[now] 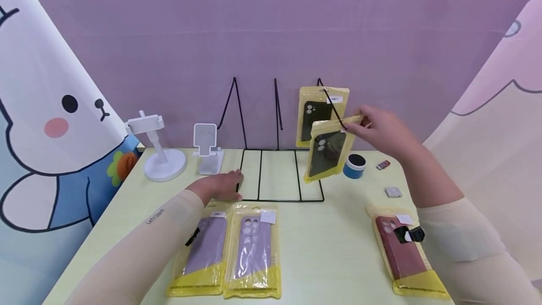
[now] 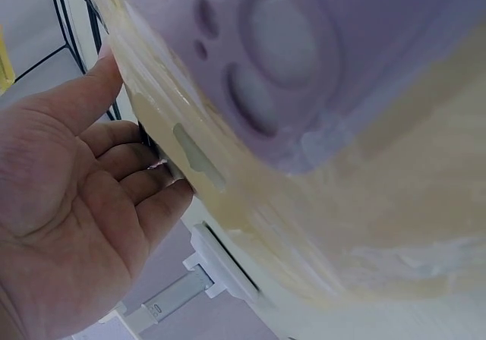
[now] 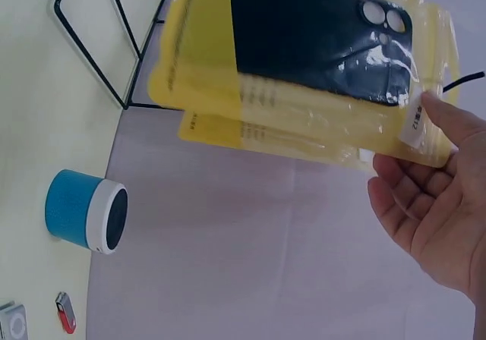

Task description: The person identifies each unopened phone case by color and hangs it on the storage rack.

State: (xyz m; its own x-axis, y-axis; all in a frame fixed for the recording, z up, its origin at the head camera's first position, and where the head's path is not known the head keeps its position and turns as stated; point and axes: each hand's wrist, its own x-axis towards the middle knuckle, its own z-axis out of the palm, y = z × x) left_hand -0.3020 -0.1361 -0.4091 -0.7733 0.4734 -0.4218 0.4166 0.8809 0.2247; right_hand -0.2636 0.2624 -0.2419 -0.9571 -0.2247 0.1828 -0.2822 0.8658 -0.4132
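My right hand (image 1: 354,124) pinches the top edge of a yellow packet with a black phone case (image 1: 325,153) and holds it up at the right hook of a black wire rack (image 1: 271,173). In the right wrist view, thumb and fingers (image 3: 437,196) grip that packet (image 3: 304,44) at its label corner. A second black-case packet (image 1: 318,107) hangs on the rack behind it. My left hand (image 1: 222,186) lies flat on the table at the rack's front left corner, fingers relaxed (image 2: 129,181) beside the wire. Two purple-case packets (image 1: 203,253) (image 1: 253,251) lie just in front of it.
A red-case packet (image 1: 404,253) lies at the front right. A blue round speaker (image 1: 354,166), a small red stick (image 1: 383,165) and a small silver square (image 1: 393,192) sit right of the rack. Two white phone stands (image 1: 158,154) (image 1: 208,150) stand at the back left.
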